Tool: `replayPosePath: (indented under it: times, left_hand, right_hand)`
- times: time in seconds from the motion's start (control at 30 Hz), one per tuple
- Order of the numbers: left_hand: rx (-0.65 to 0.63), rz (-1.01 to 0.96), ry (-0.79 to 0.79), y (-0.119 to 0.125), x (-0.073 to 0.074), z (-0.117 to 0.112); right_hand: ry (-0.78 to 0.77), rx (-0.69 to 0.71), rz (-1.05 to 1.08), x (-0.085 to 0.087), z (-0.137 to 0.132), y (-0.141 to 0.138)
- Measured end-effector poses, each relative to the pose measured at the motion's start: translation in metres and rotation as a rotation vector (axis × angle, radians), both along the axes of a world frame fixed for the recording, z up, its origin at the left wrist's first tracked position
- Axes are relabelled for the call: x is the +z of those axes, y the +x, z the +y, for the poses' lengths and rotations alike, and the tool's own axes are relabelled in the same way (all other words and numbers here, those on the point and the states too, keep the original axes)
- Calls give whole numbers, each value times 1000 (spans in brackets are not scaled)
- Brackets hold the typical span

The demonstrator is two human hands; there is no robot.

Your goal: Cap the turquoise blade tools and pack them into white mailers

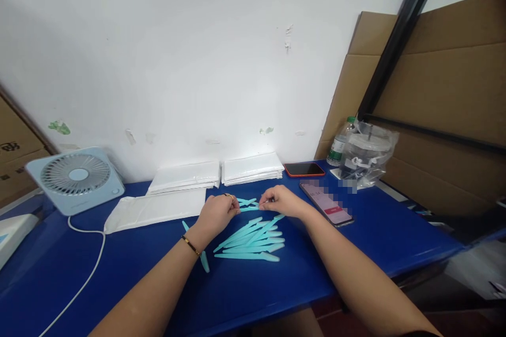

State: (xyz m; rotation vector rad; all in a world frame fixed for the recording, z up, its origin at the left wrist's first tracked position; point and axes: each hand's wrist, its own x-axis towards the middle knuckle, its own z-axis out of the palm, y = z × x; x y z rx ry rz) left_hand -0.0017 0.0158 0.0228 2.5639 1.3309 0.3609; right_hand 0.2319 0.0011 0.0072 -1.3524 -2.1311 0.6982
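Note:
Between my two hands, a teal eyebrow razor (249, 209) lies level, its ends in the fingertips. My left hand (216, 216) is closed in a pinch on the left end, a ring and a bracelet showing on that side. My right hand (280, 201) pinches the right end with thumb and forefinger. Just behind are more teal razors, partly crossed and half hidden by the fingers. In front of the hands, a fanned pile of several razors (253, 242) rests on the blue table. Another razor (204, 262) sits under my left wrist, partly covered by it.
White packets (185, 176) and a second stack (253, 167) lie along the wall, with a long white pouch (158, 210) before them. A blue fan (78, 175) with a cable stands left. Two phones (304, 169) (328, 204), a bottle (338, 146) and a bagged container (367, 155) are right.

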Motion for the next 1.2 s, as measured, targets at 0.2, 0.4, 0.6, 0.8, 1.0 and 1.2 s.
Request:
replayPosePath:
  times: [0.2,0.4,0.6,0.8,1.0,1.2]
  left_hand:
    - [-43,-66,91,-7,-12,13]
    - [-49,-46,54,-8,-21,19]
    - [-25,-126,27,-7,-10,11]
    - [-180,-162,-103,1,4,-13]
    - [-103,-17,-27,0,-3,-2]
    - [-36,-119,-117,-18,-12,15]
  right_hand:
    - [76,-171,-82,5,7,31]
    - [-59,33,-160,15,-6,41]
    - [-164,169,-256,13,-7,43]
    - [-129,140,-62,15,-7,27]
    - [-81,74,-16,6,1,21]
    - [-17,-21,6,4,2,25]
